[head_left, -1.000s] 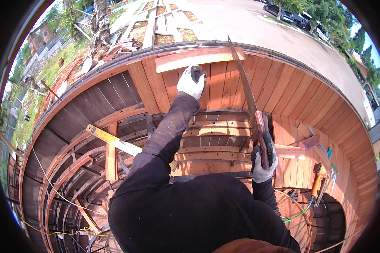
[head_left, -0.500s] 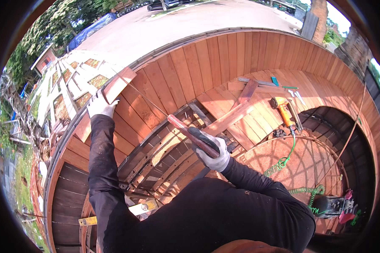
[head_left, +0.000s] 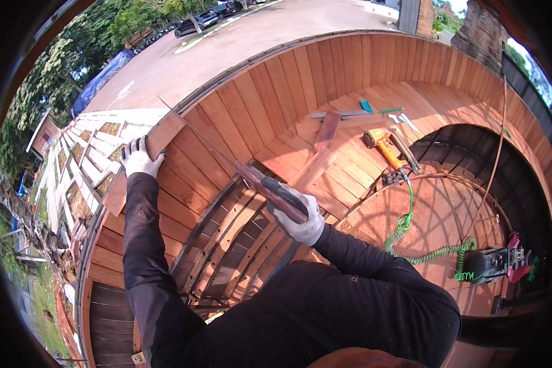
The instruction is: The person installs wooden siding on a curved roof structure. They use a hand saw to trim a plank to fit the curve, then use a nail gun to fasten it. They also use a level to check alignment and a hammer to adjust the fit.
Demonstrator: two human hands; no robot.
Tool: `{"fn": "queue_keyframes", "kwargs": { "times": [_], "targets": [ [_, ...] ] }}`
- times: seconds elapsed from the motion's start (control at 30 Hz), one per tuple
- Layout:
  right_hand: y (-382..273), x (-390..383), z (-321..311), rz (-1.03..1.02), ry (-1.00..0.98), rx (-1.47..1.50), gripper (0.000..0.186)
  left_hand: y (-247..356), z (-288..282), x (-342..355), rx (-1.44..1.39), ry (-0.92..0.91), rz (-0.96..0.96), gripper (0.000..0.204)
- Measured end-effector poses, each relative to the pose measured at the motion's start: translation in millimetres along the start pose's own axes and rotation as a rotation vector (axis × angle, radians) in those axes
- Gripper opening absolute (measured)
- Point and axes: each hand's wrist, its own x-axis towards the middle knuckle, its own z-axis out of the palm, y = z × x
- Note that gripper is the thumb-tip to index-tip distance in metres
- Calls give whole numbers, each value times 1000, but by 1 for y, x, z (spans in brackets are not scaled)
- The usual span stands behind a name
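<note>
My left hand (head_left: 142,161), in a white glove with dark fingertips, grips a short reddish wooden board (head_left: 165,131) that lies slantwise across the rim of the curved wall. Its thumb is on the near side, and the fingers reach over the board. My right hand (head_left: 303,222), gloved too, is closed round the reddish-brown handle of a hand saw (head_left: 256,179). The saw's thin blade, seen almost edge-on, runs up and left across the board near its far end. Whether the teeth touch the wood I cannot tell.
Upright planks line the curved wall (head_left: 276,80). On the slatted bench (head_left: 349,165) lie loose boards (head_left: 327,130), an orange nail gun (head_left: 383,147) with a green coiled hose (head_left: 398,230), and small tools. Open framing (head_left: 227,239) lies below me. A dark power tool (head_left: 494,265) stands right.
My view has shifted, so the bench and wall appear farther left and higher. My left hand's fingers now spread more over the board. The saw stays in my right hand, across the board.
</note>
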Motion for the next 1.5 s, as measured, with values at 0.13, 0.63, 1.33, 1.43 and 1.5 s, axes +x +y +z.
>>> {"fn": "queue_keyframes", "kwargs": {
  "times": [0.13, 0.63, 1.33, 1.43, 1.5],
  "targets": [
    [-22, 11, -6, 32, -37, -9, 52, 4, 4, 6, -146, -35, -1, 85],
    [12, 10, -1, 87, -139, 29, 57, 60, 13, 70, -305, -10, -238, 49],
    [30, 57, -8, 74, -129, 67, 59, 71, -6, 77, -278, -148, -366, 58],
    [31, 54, -16, 78, -173, 42, 63, 75, -18, 74, -251, -191, -396, 57],
    [33, 52, -15, 53, -151, 72, 66, 79, -22, 74, -235, -220, -403, 57]
  ]
}}
